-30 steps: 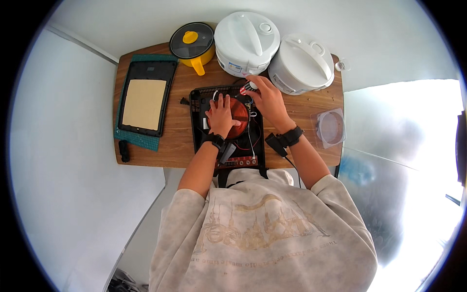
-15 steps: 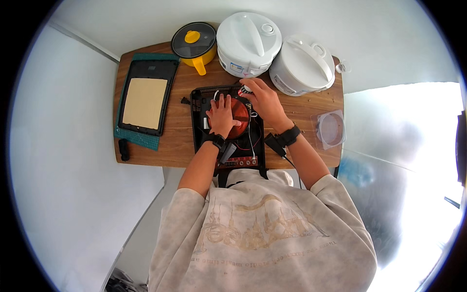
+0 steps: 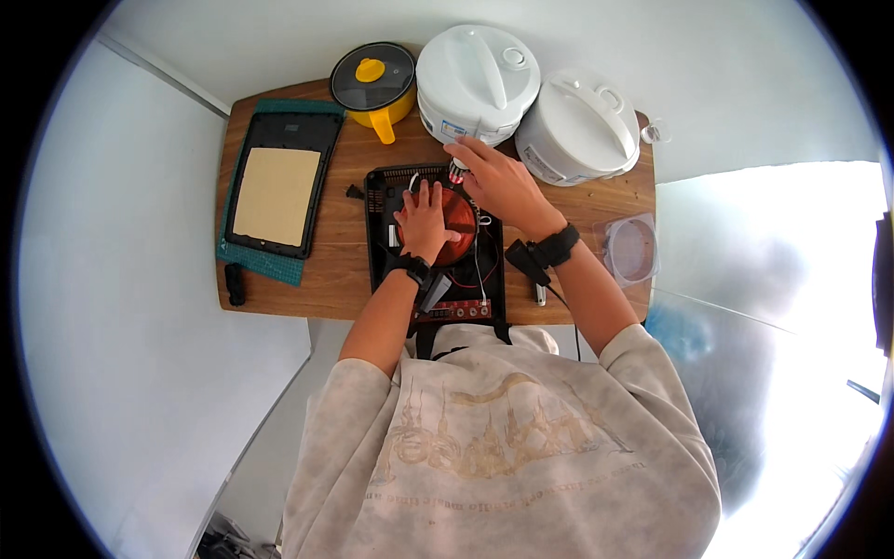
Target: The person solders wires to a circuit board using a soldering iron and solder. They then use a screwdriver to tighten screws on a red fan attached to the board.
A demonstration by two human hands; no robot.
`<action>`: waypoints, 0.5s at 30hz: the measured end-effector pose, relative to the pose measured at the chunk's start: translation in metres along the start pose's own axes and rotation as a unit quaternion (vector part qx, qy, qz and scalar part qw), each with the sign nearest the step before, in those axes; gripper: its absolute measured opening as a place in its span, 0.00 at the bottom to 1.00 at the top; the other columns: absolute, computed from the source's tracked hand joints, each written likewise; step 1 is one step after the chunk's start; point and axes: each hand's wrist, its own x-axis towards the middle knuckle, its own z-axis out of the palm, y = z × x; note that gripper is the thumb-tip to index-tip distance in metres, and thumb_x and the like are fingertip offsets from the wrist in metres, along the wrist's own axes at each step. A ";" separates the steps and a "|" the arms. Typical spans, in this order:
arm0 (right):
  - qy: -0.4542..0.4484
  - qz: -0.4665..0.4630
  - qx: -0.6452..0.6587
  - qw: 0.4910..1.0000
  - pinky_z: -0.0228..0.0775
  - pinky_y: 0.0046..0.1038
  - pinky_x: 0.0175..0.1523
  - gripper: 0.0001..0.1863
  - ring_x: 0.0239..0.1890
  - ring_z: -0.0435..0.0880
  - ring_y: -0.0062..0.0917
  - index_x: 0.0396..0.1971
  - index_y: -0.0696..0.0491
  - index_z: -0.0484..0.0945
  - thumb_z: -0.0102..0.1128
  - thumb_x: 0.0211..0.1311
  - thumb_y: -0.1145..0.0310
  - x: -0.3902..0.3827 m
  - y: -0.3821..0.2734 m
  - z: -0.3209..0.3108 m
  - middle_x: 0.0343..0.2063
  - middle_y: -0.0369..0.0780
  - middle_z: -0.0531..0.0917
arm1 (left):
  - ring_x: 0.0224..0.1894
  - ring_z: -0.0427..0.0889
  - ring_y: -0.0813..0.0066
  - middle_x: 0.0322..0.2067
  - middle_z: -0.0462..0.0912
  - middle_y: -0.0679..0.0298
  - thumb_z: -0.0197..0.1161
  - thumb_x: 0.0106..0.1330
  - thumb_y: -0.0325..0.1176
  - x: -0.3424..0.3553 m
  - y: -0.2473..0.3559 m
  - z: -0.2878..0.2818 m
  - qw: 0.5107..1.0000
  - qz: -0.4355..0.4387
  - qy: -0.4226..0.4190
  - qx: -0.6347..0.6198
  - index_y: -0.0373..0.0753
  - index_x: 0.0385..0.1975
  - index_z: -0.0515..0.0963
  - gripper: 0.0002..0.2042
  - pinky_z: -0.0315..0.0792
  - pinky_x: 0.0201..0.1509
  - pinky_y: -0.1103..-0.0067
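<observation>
An opened induction cooker's black housing (image 3: 375, 252) lies in front of me, with a round copper coil (image 3: 462, 211) inside. My left hand (image 3: 425, 224) rests flat on the coil with its fingers spread. Past the coil's upper right, my right hand (image 3: 503, 186) is closed around a short red, black and white handle that looks like a screwdriver (image 3: 456, 172). The tool stands roughly upright at the housing's far right corner; its tip is hidden. A red circuit board (image 3: 456, 310) sits along the near edge, and thin wires run down the right side.
On the left, a black cover panel (image 3: 321, 168) lies on a green cutting mat (image 3: 289, 270). A yellow pot (image 3: 396, 110) and two white rice cookers (image 3: 466, 70) (image 3: 568, 126) line the back. At right are a clear plastic box (image 3: 631, 250) and a black corded device (image 3: 526, 261).
My right hand has turned and shifted slightly up and left, still around the handle. My left hand stays on the coil.
</observation>
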 end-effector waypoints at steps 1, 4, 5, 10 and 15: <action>0.002 -0.014 -0.007 1.000 0.80 0.38 0.42 0.22 0.41 0.85 0.42 0.53 0.53 0.75 0.63 0.56 0.71 0.004 0.002 -0.001 0.49 0.44 0.81 | 0.72 0.52 0.37 0.74 0.50 0.59 0.82 0.41 0.49 0.000 0.001 -0.002 1.000 -0.001 -0.002 -0.001 0.48 0.73 0.53 0.57 0.62 0.62 0.36; -0.048 -0.010 -0.047 0.998 0.80 0.38 0.38 0.19 0.37 0.86 0.42 0.48 0.56 0.75 0.62 0.58 0.66 0.012 0.005 -0.007 0.43 0.46 0.82 | 0.72 0.53 0.37 0.74 0.51 0.59 0.82 0.41 0.48 -0.001 0.004 -0.005 1.000 0.000 -0.003 0.000 0.48 0.73 0.53 0.57 0.63 0.61 0.36; -0.064 0.020 -0.094 0.993 0.79 0.39 0.37 0.19 0.35 0.86 0.41 0.47 0.56 0.75 0.62 0.58 0.63 0.014 0.006 -0.003 0.41 0.46 0.82 | 0.71 0.53 0.37 0.74 0.51 0.59 0.82 0.41 0.48 0.000 0.004 -0.004 1.000 0.003 0.001 0.002 0.48 0.73 0.54 0.57 0.63 0.61 0.36; -0.133 0.180 -0.187 0.956 0.78 0.41 0.32 0.26 0.29 0.86 0.42 0.47 0.57 0.74 0.61 0.60 0.49 0.030 -0.002 0.006 0.36 0.49 0.81 | 0.71 0.54 0.37 0.73 0.52 0.59 0.82 0.40 0.49 -0.001 0.001 0.003 1.000 0.006 0.026 0.009 0.48 0.72 0.54 0.57 0.65 0.59 0.35; -0.055 0.042 -0.128 0.989 0.79 0.41 0.35 0.23 0.33 0.85 0.44 0.50 0.55 0.69 0.63 0.61 0.57 0.024 -0.004 0.018 0.40 0.50 0.78 | 0.71 0.55 0.37 0.73 0.52 0.59 0.82 0.38 0.49 0.001 0.001 0.006 0.999 0.009 0.032 0.017 0.48 0.72 0.55 0.57 0.66 0.58 0.36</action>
